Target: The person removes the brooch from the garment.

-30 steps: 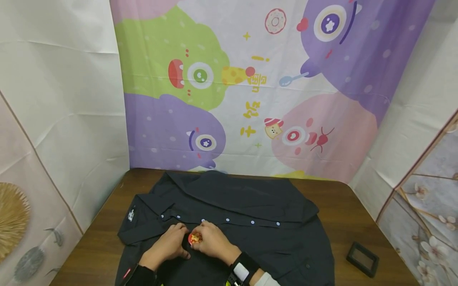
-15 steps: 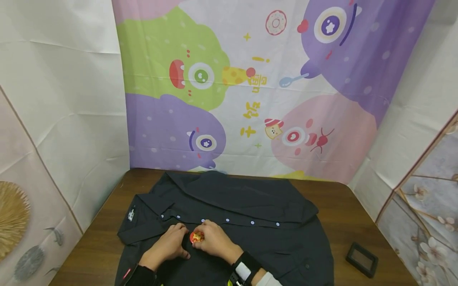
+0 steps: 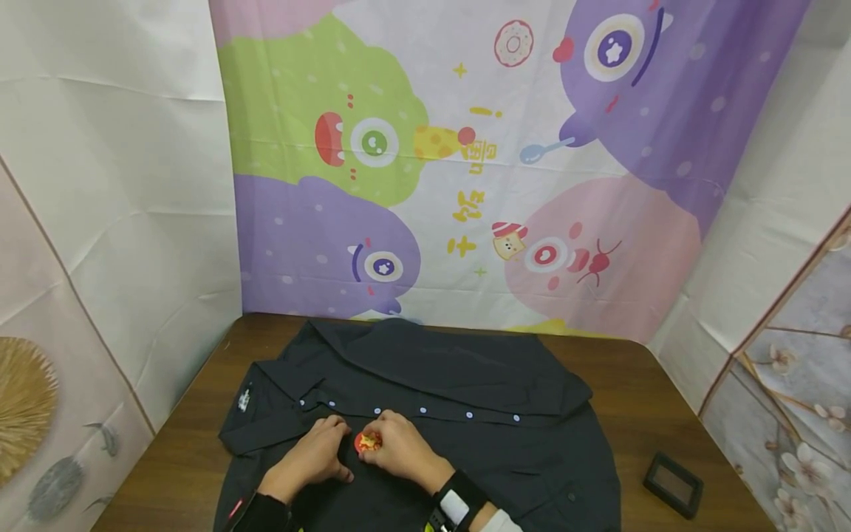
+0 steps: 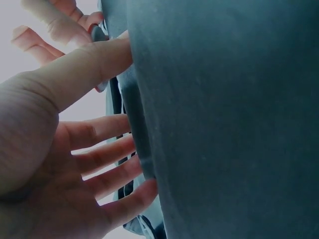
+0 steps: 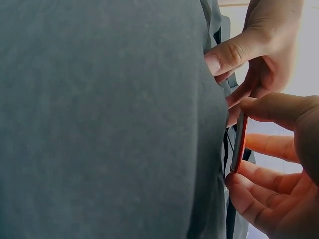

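In the head view, closest by, I see a black sleeve point(image 3: 261, 511) on the left arm and a thick black wrist band point(image 3: 459, 502) with a white piece on the right arm; just past them are the person's two bare hands, side by side. The left hand point(image 3: 311, 454) rests on a big black cloth shirt point(image 3: 512, 458); its fingers are spread wide with gaps between them, and the left wrist view shows the tips touching the cloth. The right hand point(image 3: 399, 447) holds a small round red badge point(image 3: 366, 442) with a gold and red picture, pinched by its edge between thumb and fingers; the badge is between the hands, over the shirt, its plain grey back turned to the cloth; I can't tell if it touches the shirt.

Past the hands, a row of small white buttons point(image 3: 422, 410) runs across the shirt; a white print point(image 3: 244, 400) sits on the part folded at the left. The shirt lies on a brown wooden table point(image 3: 179, 443); a small black box-shaped frame point(image 3: 673, 485) lies near the right edge, apart from the shirt. Farthest back hangs a bright cloth point(image 3: 459, 295) with green, purple and pink monsters; white sheets point(image 3: 146, 177) hang beside it.
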A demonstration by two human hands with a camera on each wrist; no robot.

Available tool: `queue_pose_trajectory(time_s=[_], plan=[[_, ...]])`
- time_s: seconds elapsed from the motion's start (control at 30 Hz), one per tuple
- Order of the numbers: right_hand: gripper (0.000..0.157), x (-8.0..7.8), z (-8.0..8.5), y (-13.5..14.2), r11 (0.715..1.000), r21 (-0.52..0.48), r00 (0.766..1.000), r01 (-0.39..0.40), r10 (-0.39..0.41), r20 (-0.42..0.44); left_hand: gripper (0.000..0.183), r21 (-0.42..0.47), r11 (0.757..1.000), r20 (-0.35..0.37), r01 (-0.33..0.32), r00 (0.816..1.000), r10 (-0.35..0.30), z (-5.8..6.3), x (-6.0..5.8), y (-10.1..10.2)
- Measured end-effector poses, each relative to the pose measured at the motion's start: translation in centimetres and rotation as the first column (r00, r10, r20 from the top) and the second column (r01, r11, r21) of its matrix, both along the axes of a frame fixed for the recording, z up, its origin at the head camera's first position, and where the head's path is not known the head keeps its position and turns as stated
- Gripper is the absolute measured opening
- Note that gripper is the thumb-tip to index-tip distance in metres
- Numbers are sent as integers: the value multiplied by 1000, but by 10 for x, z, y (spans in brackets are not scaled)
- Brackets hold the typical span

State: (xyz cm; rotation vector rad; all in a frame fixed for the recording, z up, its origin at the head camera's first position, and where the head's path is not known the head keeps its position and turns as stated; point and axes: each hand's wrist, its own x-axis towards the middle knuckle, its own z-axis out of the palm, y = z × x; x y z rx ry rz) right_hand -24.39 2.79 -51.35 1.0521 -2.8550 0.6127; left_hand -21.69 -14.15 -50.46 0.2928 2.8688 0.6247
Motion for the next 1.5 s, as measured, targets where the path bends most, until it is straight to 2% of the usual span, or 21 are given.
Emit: queue_pose_trajectory(time_s=[0.73, 1.3, 1.5], plan=[[30, 0, 4, 6, 1000, -20, 999, 14, -13, 33, 65, 7, 1000, -13, 18, 1000, -18, 4, 1, 0], [27, -3, 4, 9, 998, -65, 1000, 0, -1, -19, 59, -2, 1000, -26, 20, 999, -20, 2, 0, 0], [25, -4, 7, 10, 996, -88, 1000, 4, -3, 4, 56, -4, 1000, -31, 6, 999, -6, 1, 0, 0]])
